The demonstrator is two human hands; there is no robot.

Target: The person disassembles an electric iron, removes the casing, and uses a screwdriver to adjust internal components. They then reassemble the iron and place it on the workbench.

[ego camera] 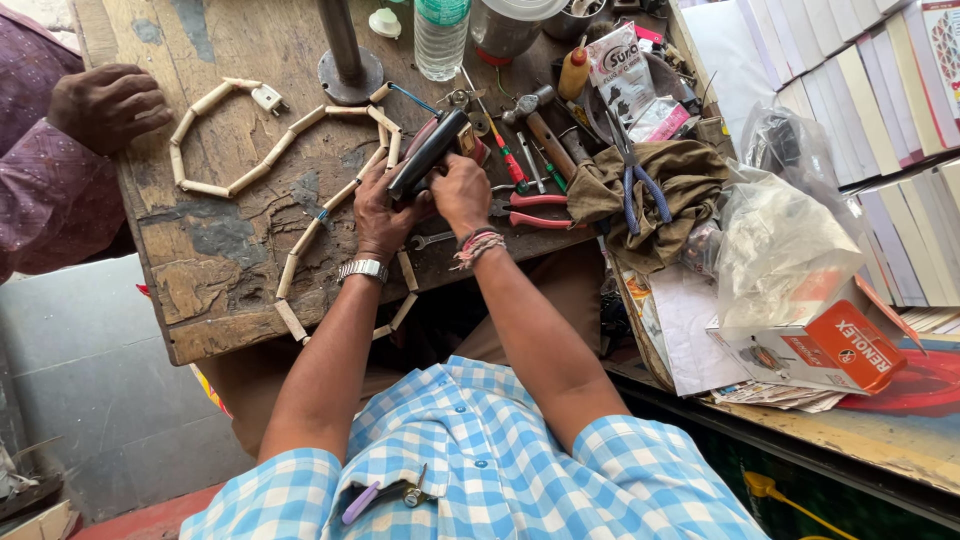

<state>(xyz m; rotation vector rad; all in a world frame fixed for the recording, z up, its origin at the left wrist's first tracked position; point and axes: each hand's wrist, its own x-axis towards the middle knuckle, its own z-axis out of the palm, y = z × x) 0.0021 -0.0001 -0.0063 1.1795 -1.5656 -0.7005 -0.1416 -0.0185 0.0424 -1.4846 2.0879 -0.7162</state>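
Left hand [378, 205] and right hand [462, 192] together, both clamped on black cylindrical tool [428, 155] — held over worn wooden surface [215, 265] near front edge. Beaded cord [300, 235] looped just beside left hand. Red-handled pliers [535, 210], hammer [535, 115] close right. Another person's hand [108, 105] far left.

An orange-and-white cardboard box [835, 345] lies open at the workbench's right edge, a white-and-red plastic sachet [617, 70] and green-labelled clear bottle [441, 35] along its far edge.
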